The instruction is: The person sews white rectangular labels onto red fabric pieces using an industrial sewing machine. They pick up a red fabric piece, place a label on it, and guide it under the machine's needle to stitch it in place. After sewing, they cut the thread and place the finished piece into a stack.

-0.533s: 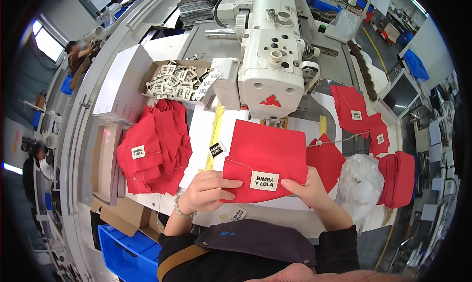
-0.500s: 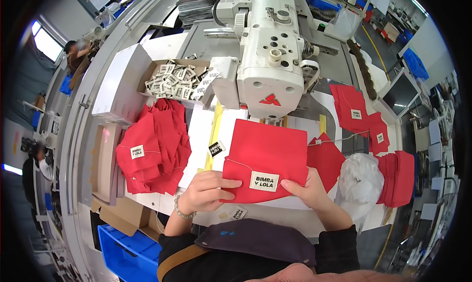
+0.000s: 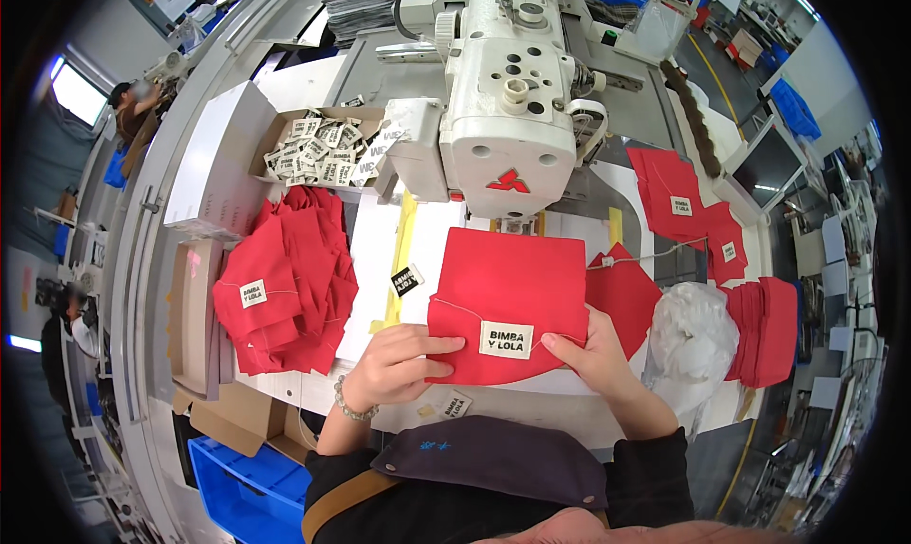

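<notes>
A red fabric piece is held up in front of me, with a white label on its lower part and a loose thread beside the label. My left hand pinches its left edge. My right hand grips the right edge, thumb on the front close to the label. Behind the cloth stands a white industrial sewing machine, its needle area partly hidden. Another red piece lies to the right, partly covered. A black label rests on yellow tape to the left.
At left lie a heap of red pieces, a cardboard box of labels and a white box. On the right are a crumpled plastic bag, a red stack and labelled red pieces. A blue crate sits low at left.
The view has shifted slightly, so the machine and table things sit a little further left. Both hands keep hold of the red fabric piece, which looks slightly straighter.
</notes>
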`<state>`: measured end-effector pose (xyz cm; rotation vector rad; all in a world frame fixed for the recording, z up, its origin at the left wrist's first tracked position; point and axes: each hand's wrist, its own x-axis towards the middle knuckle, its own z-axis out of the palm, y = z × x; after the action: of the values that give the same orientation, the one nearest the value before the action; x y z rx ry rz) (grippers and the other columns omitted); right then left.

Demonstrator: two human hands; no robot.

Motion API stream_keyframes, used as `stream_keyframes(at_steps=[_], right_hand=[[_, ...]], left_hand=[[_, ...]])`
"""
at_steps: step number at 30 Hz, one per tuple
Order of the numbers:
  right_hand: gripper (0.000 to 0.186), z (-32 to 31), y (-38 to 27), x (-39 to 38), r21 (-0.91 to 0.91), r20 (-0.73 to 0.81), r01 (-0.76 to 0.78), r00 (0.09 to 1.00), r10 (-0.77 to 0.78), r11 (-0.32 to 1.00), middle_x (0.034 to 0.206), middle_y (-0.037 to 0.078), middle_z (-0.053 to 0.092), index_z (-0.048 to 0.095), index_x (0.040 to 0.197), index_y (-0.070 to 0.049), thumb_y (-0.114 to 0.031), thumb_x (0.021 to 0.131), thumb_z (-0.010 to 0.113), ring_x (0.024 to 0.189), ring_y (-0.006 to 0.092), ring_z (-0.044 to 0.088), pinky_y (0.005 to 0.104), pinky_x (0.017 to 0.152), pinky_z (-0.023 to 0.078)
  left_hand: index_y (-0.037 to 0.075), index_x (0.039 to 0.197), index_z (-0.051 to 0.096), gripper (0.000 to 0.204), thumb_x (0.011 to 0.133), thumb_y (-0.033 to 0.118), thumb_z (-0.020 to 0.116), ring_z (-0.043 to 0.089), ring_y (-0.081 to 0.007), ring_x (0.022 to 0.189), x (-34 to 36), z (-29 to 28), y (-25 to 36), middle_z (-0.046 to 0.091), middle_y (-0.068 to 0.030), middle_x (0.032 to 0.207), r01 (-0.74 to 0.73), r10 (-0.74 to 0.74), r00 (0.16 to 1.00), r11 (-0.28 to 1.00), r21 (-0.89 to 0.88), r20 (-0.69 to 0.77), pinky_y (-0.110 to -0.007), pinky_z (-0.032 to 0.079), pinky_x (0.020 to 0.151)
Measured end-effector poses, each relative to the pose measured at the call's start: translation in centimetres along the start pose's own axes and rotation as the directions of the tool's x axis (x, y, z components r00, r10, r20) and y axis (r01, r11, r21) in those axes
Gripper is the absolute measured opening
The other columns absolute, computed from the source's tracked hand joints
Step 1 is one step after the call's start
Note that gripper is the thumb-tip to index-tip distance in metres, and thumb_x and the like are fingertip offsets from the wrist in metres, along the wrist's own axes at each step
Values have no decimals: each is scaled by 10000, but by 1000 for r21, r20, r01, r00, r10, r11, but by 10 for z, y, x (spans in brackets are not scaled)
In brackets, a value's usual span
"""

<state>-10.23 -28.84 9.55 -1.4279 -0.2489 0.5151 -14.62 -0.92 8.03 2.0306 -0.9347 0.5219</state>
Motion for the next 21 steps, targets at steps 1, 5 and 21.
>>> stream_keyframes(at_steps=[1, 5, 21], right_hand=[[303, -1, 5, 1, 30, -14, -25, 1000, 25, 999, 1012, 54, 670, 586, 1153, 32, -60, 871, 651, 901, 91, 606, 259, 791, 487], [302, 2, 18, 5, 69, -64, 6, 998, -1, 998, 996, 57, 686, 599, 1128, 33, -33, 843, 675, 897, 88, 617, 257, 788, 500], [292, -7, 14, -21, -168, -221, 57, 971, -94, 984, 979, 76, 691, 596, 1135, 34, -10, 852, 647, 874, 102, 629, 261, 784, 495]], left_hand=[[48, 742, 626, 194, 584, -37, 699, 592, -225, 655, -1, 1, -1, 695, -106, 1060, 1, -1, 1000, 1000, -6, 10, -314, 471, 563], [89, 718, 633, 201, 562, -15, 706, 569, -200, 630, -6, 9, -7, 710, -76, 1044, 41, -41, 999, 999, 2, 24, -301, 466, 561], [84, 743, 630, 215, 562, 2, 712, 613, -232, 723, 5, 32, -9, 701, -86, 1072, 19, -16, 992, 1000, -20, 126, -321, 508, 657]])
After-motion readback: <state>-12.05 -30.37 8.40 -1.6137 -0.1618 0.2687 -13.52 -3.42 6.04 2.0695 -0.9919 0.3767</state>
